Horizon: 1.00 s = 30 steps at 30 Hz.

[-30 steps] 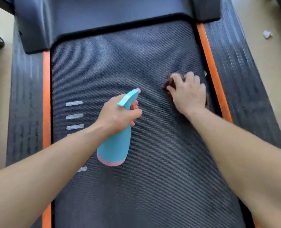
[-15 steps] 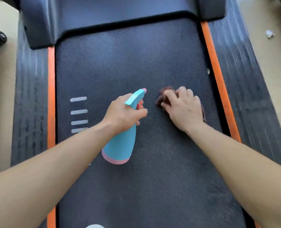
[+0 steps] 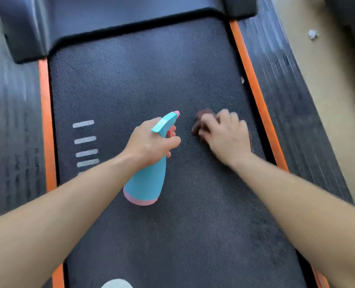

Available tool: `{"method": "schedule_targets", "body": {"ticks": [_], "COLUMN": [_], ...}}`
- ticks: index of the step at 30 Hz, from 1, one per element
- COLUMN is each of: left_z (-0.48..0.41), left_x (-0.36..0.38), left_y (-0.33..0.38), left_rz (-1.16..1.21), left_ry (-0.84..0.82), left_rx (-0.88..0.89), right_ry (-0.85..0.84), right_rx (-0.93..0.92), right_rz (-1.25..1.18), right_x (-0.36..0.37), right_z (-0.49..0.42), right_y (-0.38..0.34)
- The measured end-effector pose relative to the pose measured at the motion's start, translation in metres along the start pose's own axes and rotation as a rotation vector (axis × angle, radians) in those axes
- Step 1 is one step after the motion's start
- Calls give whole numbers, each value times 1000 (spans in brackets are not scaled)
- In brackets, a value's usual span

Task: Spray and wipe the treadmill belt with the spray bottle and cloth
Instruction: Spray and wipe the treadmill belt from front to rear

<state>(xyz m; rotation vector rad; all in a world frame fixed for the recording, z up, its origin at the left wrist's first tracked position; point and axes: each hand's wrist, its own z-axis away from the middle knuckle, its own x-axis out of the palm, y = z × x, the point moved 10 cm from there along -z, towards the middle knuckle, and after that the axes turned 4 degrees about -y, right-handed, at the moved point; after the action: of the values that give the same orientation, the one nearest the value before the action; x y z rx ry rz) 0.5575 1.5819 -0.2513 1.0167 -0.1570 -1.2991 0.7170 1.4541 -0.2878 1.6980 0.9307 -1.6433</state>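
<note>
The dark textured treadmill belt (image 3: 143, 84) fills the middle of the view. My left hand (image 3: 149, 142) grips the neck of a turquoise spray bottle (image 3: 146, 183) with a pink base and pink nozzle tip, held above the belt with a finger at the trigger. Just to its right, my right hand (image 3: 227, 135) presses a dark brown cloth (image 3: 202, 119) onto the belt. Most of the cloth is hidden under the hand, and hand and cloth are blurred by motion.
Orange strips (image 3: 255, 90) and ribbed black side rails (image 3: 293, 104) border the belt on both sides. The black motor cover (image 3: 110, 19) lies at the far end. White stripe markings (image 3: 85, 140) sit on the belt's left. Beige floor with a small white scrap (image 3: 312, 34) lies to the right.
My right hand has slid the cloth left and toward me across the belt, closer to the bottle. My left hand with the bottle has stayed almost still.
</note>
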Motion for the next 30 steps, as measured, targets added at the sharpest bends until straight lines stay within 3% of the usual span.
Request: {"method": "schedule_targets", "body": {"ticks": [4,8,11,14,19,30], "left_z": [2,0,-2,-5,-11,-9], "left_x": [7,16,32,40,40,86], "left_y": [6,15,21,25,37,56], "left_rz": [-9,-40,-61,-73,-111,-217], "left_ry": [-27,-55,-101,-124,-131,-269], "left_rx": [26,47,64,59,83,126], "right_ry": [-39,24,4,25,45,-26], "right_rx": [164,227,120,63,239,441], "right_rz": [-23,-24,-27,36,13,-34], "right_x": [5,-4,-5,-4,-5,-8], "right_z": [-44,54,119,90,15,193], "right_y": [31,24,17,29,65,50]}}
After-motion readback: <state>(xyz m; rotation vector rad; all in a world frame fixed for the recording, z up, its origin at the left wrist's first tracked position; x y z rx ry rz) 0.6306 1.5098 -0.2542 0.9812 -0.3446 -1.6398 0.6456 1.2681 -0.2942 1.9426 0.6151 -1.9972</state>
